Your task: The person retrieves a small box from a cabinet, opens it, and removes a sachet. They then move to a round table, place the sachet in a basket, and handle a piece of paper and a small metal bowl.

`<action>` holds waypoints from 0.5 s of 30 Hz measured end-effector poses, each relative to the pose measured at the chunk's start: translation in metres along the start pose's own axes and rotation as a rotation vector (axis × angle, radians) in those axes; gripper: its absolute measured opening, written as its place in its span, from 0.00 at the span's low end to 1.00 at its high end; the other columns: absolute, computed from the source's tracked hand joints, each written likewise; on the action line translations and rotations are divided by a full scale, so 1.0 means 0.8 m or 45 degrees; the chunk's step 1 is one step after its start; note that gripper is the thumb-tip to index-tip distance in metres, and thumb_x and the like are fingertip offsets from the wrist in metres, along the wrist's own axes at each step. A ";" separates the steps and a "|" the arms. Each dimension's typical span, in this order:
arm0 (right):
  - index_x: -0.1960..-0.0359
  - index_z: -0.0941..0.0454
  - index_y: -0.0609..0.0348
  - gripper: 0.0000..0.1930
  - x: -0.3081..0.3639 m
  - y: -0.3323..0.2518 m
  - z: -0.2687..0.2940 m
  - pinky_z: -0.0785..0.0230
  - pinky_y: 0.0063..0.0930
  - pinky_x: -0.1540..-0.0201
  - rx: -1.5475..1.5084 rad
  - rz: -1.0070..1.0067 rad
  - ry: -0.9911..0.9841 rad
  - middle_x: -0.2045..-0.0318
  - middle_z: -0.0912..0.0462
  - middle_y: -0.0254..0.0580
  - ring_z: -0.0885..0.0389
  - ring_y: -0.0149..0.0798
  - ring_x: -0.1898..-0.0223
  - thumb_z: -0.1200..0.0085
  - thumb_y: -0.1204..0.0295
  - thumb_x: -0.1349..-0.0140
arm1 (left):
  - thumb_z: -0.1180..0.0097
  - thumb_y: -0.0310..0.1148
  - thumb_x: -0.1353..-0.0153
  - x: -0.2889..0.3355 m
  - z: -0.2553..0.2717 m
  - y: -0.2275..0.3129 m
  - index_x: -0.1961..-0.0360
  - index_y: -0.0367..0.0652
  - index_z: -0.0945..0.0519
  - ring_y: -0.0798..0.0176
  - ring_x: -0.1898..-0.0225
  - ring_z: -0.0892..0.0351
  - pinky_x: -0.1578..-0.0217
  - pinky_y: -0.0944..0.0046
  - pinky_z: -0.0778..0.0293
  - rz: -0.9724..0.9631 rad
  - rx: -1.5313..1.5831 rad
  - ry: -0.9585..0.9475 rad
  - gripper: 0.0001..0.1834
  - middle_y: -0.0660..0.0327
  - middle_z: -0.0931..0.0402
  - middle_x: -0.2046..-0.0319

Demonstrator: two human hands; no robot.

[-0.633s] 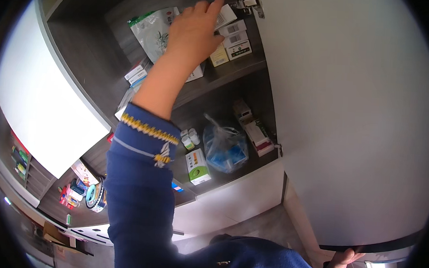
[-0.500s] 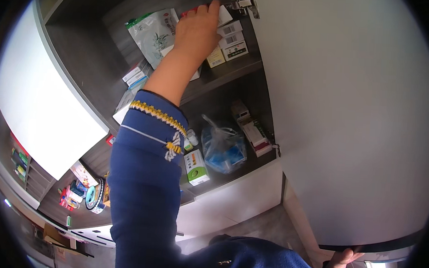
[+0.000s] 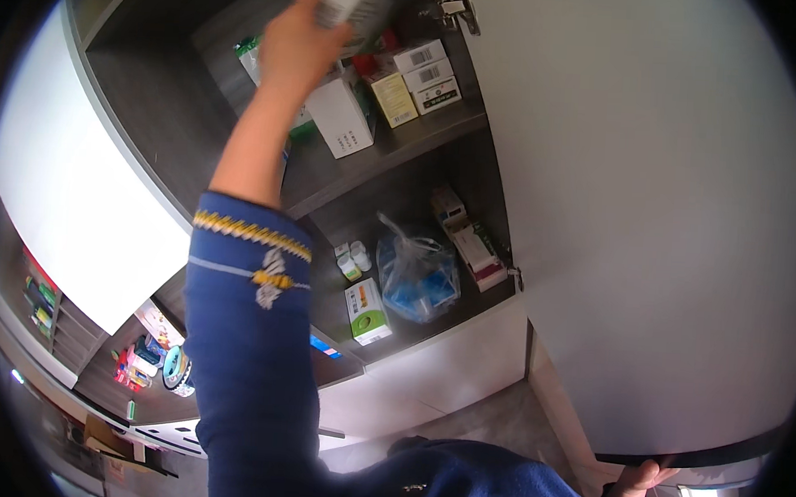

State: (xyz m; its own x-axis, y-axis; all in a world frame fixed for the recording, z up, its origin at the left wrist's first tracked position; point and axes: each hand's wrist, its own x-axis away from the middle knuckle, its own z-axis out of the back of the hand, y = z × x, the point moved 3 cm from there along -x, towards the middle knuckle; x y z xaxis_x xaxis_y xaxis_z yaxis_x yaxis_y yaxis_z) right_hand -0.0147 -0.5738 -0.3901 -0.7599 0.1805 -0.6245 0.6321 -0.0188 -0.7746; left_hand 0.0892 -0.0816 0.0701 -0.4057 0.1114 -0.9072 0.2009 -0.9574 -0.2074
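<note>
One box (image 3: 352, 14) is held up over the upper shelf (image 3: 399, 148), white and greyish, blurred in the left hand (image 3: 301, 41). That hand's fingers and thumb are bent in around its near side, with only the box's width between them. Below it stand three small white boxes (image 3: 428, 75), stacked one on another, one yellow box (image 3: 394, 100) just beside them, and one larger white box (image 3: 341, 119) farther left. One pouch (image 3: 248, 56), green and white, shows partly behind the left hand; something red (image 3: 367, 64) lies behind the boxes.

The lower shelf (image 3: 432, 325) carries one clear plastic bag (image 3: 417, 281) with blue contents, one white-and-green box (image 3: 368, 312) near its left side, and at least two small white bottles (image 3: 350, 268) behind that box. Slim boxes lie along the right wall, too dim to count surely.

The right hand (image 3: 640, 479) is at the lower edge of the one grey door (image 3: 651, 226); its fingers are partly hidden, so how far they are spread cannot be told.
</note>
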 end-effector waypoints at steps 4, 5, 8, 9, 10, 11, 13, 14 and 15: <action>0.31 0.42 0.64 0.50 0.008 0.008 0.006 0.39 0.44 0.38 0.017 -0.009 0.062 0.36 0.34 0.51 0.33 0.47 0.38 0.53 0.31 0.40 | 0.36 0.35 0.43 0.017 0.051 -0.036 0.43 0.34 0.26 0.66 0.58 0.19 0.56 0.65 0.26 0.508 0.962 -0.049 0.28 0.57 0.18 0.56; 0.31 0.42 0.64 0.50 0.011 0.009 0.007 0.39 0.45 0.37 0.031 -0.013 0.081 0.36 0.34 0.51 0.33 0.48 0.38 0.53 0.31 0.40 | 0.37 0.35 0.42 0.024 0.059 -0.041 0.44 0.33 0.25 0.66 0.57 0.20 0.55 0.67 0.27 0.578 1.047 -0.051 0.27 0.58 0.18 0.56; 0.31 0.41 0.65 0.49 0.009 0.005 0.006 0.40 0.46 0.37 0.078 -0.018 0.092 0.36 0.35 0.54 0.33 0.49 0.38 0.56 0.32 0.38 | 0.36 0.34 0.42 0.047 0.089 -0.058 0.44 0.33 0.25 0.67 0.55 0.21 0.52 0.68 0.29 0.719 1.145 -0.053 0.26 0.59 0.20 0.56; 0.31 0.41 0.66 0.49 0.008 0.000 0.005 0.40 0.46 0.37 0.137 -0.022 0.082 0.36 0.34 0.55 0.33 0.50 0.38 0.57 0.32 0.38 | 0.36 0.34 0.42 0.055 0.097 -0.064 0.44 0.33 0.26 0.67 0.55 0.21 0.52 0.68 0.29 0.737 1.127 -0.043 0.27 0.59 0.20 0.56; 0.32 0.41 0.67 0.49 0.007 -0.002 0.005 0.39 0.47 0.37 0.183 -0.023 0.070 0.36 0.34 0.56 0.33 0.51 0.39 0.59 0.32 0.37 | 0.36 0.34 0.42 0.063 0.105 -0.068 0.44 0.34 0.26 0.67 0.55 0.21 0.52 0.68 0.29 0.754 1.110 -0.034 0.27 0.58 0.20 0.56; 0.32 0.41 0.67 0.48 0.005 -0.003 0.006 0.39 0.47 0.38 0.231 -0.023 0.057 0.36 0.34 0.57 0.32 0.51 0.39 0.61 0.32 0.37 | 0.36 0.34 0.42 0.070 0.112 -0.071 0.44 0.34 0.26 0.67 0.55 0.21 0.51 0.68 0.29 0.768 1.070 -0.034 0.27 0.58 0.20 0.55; 0.32 0.41 0.69 0.49 0.006 0.000 0.013 0.39 0.47 0.38 0.301 -0.013 0.044 0.37 0.33 0.59 0.31 0.52 0.39 0.64 0.32 0.36 | 0.36 0.34 0.42 0.081 0.120 -0.077 0.43 0.34 0.26 0.67 0.54 0.21 0.50 0.68 0.29 0.768 1.047 -0.008 0.27 0.58 0.20 0.55; 0.32 0.41 0.69 0.49 0.006 0.002 0.015 0.38 0.46 0.38 0.330 -0.010 0.042 0.37 0.33 0.59 0.31 0.52 0.40 0.65 0.32 0.36 | 0.36 0.34 0.43 0.085 0.122 -0.080 0.43 0.34 0.26 0.67 0.54 0.21 0.50 0.67 0.29 0.767 1.037 0.004 0.27 0.58 0.20 0.55; 0.32 0.42 0.70 0.49 0.006 0.004 0.015 0.38 0.46 0.38 0.345 -0.013 0.045 0.38 0.32 0.60 0.31 0.52 0.40 0.66 0.31 0.35 | 0.35 0.33 0.43 0.088 0.127 -0.086 0.43 0.34 0.26 0.66 0.53 0.21 0.49 0.67 0.29 0.749 1.025 0.009 0.27 0.57 0.20 0.55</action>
State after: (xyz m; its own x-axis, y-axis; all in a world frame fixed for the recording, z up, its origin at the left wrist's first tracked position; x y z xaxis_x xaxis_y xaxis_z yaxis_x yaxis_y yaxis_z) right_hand -0.0186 -0.5850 -0.3966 -0.7571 0.2163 -0.6164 0.5573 -0.2785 -0.7822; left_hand -0.0442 -0.0353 0.0575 -0.4299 -0.4398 -0.7885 -0.2976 -0.7555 0.5836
